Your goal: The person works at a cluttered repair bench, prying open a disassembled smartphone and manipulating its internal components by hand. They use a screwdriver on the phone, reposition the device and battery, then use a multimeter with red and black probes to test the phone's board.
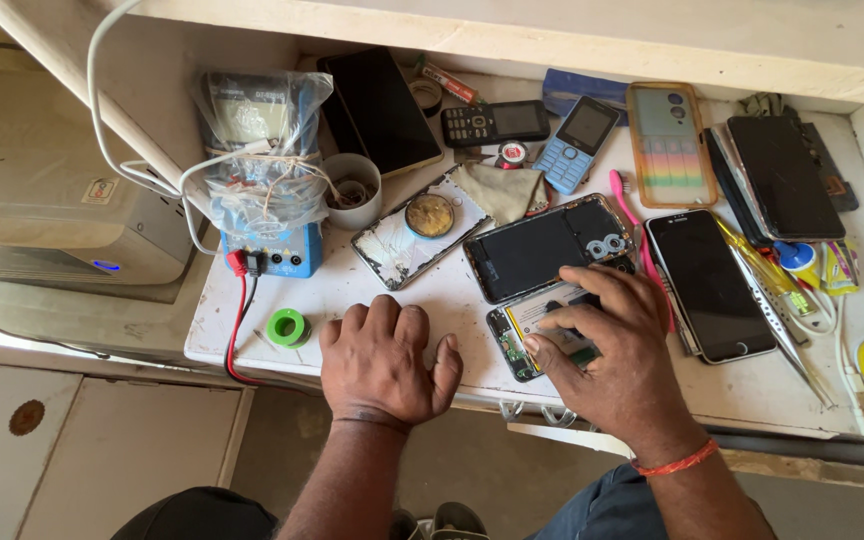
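My left hand [389,362] rests on the white worktop [352,290] near its front edge, fingers curled under, holding nothing. My right hand [607,340] lies over an opened phone [514,340] with its battery and green circuit board showing; thumb and fingers press on it. Just beyond lies a black phone back cover [542,248] with camera rings. A cracked white phone panel [397,245] carries a round tin of brownish paste [430,214].
A blue meter wrapped in plastic [262,170] stands at left with red and black leads, beside a white cup [352,190] and a green tape roll [287,327]. Several phones, a pink brush [624,200], tweezers [787,340] and screwdrivers crowd the right side.
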